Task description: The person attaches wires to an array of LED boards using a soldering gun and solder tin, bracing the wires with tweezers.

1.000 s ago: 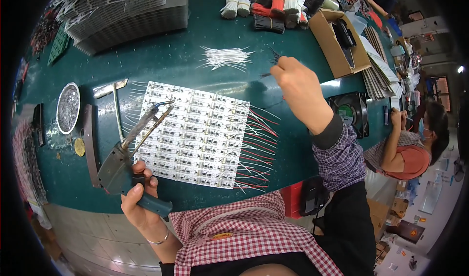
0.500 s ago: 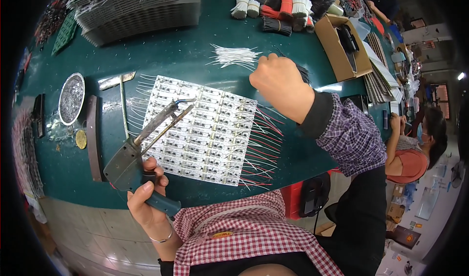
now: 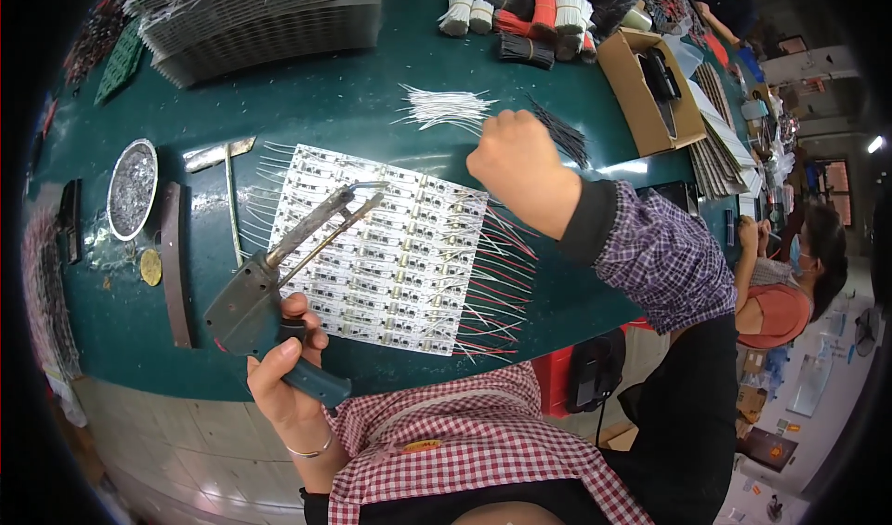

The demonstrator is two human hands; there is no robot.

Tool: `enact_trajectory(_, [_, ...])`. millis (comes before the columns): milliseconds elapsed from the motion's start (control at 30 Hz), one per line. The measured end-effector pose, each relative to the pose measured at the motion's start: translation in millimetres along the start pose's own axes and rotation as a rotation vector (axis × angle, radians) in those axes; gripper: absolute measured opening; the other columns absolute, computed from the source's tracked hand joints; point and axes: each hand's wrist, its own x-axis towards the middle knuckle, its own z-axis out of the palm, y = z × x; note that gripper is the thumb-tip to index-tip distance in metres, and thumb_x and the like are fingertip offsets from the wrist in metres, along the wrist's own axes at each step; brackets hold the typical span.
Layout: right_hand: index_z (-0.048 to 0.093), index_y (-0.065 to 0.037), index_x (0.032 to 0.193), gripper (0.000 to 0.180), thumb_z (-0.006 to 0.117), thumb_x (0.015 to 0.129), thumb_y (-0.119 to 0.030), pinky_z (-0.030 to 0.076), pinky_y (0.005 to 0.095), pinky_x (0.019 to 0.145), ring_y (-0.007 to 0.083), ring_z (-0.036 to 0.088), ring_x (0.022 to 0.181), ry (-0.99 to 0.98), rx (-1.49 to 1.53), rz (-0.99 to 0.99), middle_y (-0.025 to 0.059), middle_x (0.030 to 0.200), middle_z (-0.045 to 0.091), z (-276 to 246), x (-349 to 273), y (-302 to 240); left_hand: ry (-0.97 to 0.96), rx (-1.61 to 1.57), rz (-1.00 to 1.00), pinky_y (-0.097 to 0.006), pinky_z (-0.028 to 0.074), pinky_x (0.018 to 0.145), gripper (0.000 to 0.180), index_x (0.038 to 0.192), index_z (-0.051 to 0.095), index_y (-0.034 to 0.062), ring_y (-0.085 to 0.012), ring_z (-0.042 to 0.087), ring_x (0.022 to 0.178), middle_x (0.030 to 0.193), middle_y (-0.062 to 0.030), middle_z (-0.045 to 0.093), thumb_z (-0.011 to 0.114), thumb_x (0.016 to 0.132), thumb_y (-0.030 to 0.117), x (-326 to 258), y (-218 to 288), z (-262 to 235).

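Observation:
My left hand grips the handle of a dark green soldering gun. The gun's metal tip hangs over the upper middle of a white panel of small circuit boards. Thin white wires stick out from the panel's left edge, and red and white wires from its right edge. Beyond the panel's upper right corner, my right hand is closed, its back turned up; the fingertips are hidden, and I cannot see what they hold. Close to its knuckles lie loose white wires and loose black wires.
On the left stand an oval metal dish, a round yellowish pad and a curved brown bar. Stacked panels rise at the far left. Wire bundles and a cardboard box sit farther back. Co-workers are at the right.
My right hand has shifted slightly left and toward me, uncovering more of the black wires. The soldering gun in my left hand has moved a little to the right, its tip slightly higher.

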Motion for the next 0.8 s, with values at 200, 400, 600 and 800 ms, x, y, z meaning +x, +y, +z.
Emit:
enact_trajectory(200, [0.073, -0.013, 0.071, 0.005, 0.068, 0.070, -0.015, 0.041, 0.0355, 0.070, 0.0215, 0.059, 0.079, 0.001, -0.185, -0.043, 0.0044, 0.072, 0.062, -0.9, -12.8, 0.0, 0.009, 0.011, -0.005, -0.035, 0.055, 0.071, 0.054, 0.123, 0.053, -0.0068, -0.0254, 0.062, 0.093, 0.109, -0.0199, 0.062, 0.066, 0.071, -0.003, 2.0, -5.0, 3.5])
enact_trajectory(400, [0.068, -0.010, 0.066, 0.002, 0.066, 0.065, -0.010, 0.043, 0.0352, 0.068, 0.0221, 0.059, 0.079, 0.235, -0.005, 0.189, 0.0061, 0.074, 0.060, 6.6, -26.8, 33.8, 0.008, 0.003, 0.002, -0.035, 0.055, 0.071, 0.054, 0.123, 0.053, -0.0064, -0.0252, 0.062, 0.093, 0.109, -0.0197, 0.062, 0.066, 0.071, -0.002, -1.0, -3.6, 1.7])
enact_trajectory(600, [0.070, -0.005, 0.077, 0.011, 0.063, 0.069, -0.003, 0.050, 0.0364, 0.066, 0.0255, 0.059, 0.081, 0.453, 0.203, 0.459, 0.0092, 0.078, 0.057, 70.1, -54.8, 64.6, 0.033, -0.001, -0.015, -0.034, 0.054, 0.072, 0.055, 0.125, 0.051, -0.0055, -0.0253, 0.062, 0.094, 0.112, -0.0193, 0.061, 0.066, 0.072, -0.002, 3.7, -4.6, -3.6])
enact_trajectory(800, [0.071, -0.004, 0.098, 0.026, 0.058, 0.075, 0.001, 0.052, 0.0373, 0.071, 0.0259, 0.061, 0.085, 0.534, 0.369, 0.556, 0.0089, 0.085, 0.061, 92.8, -61.7, 54.9, 0.022, -0.004, -0.046, -0.034, 0.054, 0.073, 0.057, 0.128, 0.049, -0.0036, -0.0248, 0.062, 0.094, 0.112, -0.0191, 0.061, 0.065, 0.073, -0.005, 2.8, -10.8, -2.0])
